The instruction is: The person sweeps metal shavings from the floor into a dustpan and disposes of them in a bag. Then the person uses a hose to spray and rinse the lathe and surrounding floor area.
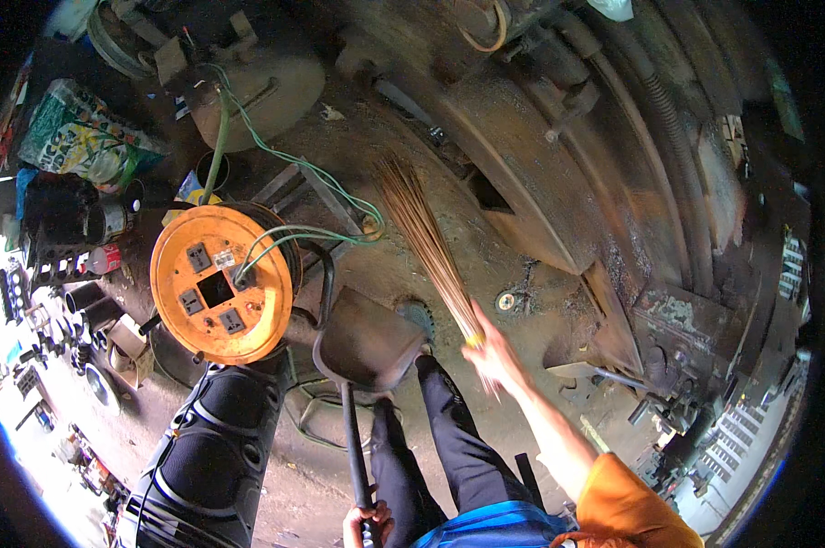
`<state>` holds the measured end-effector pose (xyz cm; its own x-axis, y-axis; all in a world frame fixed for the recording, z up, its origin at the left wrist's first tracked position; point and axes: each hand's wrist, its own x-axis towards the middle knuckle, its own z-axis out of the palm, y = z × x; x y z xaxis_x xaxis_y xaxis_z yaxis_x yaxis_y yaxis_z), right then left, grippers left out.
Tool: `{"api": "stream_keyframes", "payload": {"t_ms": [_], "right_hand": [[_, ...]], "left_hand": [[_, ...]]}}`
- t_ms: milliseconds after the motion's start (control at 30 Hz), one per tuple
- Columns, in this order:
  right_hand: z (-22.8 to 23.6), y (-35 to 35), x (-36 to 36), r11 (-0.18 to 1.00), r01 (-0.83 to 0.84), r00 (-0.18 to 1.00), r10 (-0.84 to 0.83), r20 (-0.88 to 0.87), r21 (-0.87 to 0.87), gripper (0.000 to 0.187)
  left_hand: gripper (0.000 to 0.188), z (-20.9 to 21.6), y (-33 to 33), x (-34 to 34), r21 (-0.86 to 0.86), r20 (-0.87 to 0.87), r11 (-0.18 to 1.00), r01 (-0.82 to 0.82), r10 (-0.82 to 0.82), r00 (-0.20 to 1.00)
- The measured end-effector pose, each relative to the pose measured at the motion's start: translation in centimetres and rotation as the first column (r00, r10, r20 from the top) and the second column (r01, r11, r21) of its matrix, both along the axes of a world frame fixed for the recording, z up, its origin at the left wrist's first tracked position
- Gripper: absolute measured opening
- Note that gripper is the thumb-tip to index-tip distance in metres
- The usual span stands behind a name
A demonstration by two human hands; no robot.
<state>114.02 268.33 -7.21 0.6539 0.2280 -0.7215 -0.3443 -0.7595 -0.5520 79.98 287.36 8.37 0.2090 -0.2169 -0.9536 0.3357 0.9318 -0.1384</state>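
Note:
My right hand (494,352) is closed round the bound end of a stick broom (428,242), a bundle of long thin brown twigs. The twigs slant up and to the left, their tips above the dirty floor. Low in the picture, my left hand (368,525) grips the dark handle of a long-handled shovel (372,342). Its wide, worn metal blade is in front of my feet, left of the broom. From this view I cannot tell whether the blade touches the floor.
An orange cable reel (219,285) with sockets and a green cord stands left of the shovel, by a large black speaker (213,447). Heavy rusty machinery (531,173) fills the right side. A printed sack (88,137) lies at far left. A round metal piece (506,301) lies on the floor.

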Motion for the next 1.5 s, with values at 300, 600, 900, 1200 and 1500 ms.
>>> {"api": "stream_keyframes", "payload": {"t_ms": [300, 600, 900, 1200, 1500], "right_hand": [[-19.0, 4.7, 3.2, 0.982, -0.036, 0.996, 0.05, 0.072, -0.188, 0.079], [-1.6, -0.7, -9.5, 0.992, 0.1, 0.995, -0.098, 0.033, -0.077, 0.091], [-15.1, 2.2, -6.7, 0.979, 0.203, 0.963, -0.201, -0.178, -0.008, 0.082], [-4.1, -11.1, -17.5, 0.974, 0.203, 0.976, -0.209, -0.058, -0.103, 0.094], [-15.4, -5.7, -3.1, 0.966, 0.227, 0.966, -0.239, -0.096, -0.123, 0.079]], "left_hand": [[0.032, -4.4, 5.6, 1.6, -0.027, -0.115, 1.0, -0.01, 0.007, 0.993], [0.044, -5.6, 8.7, 0.7, -0.072, -0.091, 0.994, 0.08, -0.086, 0.992], [0.053, -5.3, 8.3, 3.2, -0.051, -0.151, 0.974, 0.222, -0.227, 0.962], [0.052, -7.6, 6.1, 2.2, 0.105, -0.078, 0.892, 0.44, -0.434, 0.898], [0.047, -7.3, 3.4, 4.7, 0.085, -0.145, 0.909, 0.408, -0.394, 0.908]]}}
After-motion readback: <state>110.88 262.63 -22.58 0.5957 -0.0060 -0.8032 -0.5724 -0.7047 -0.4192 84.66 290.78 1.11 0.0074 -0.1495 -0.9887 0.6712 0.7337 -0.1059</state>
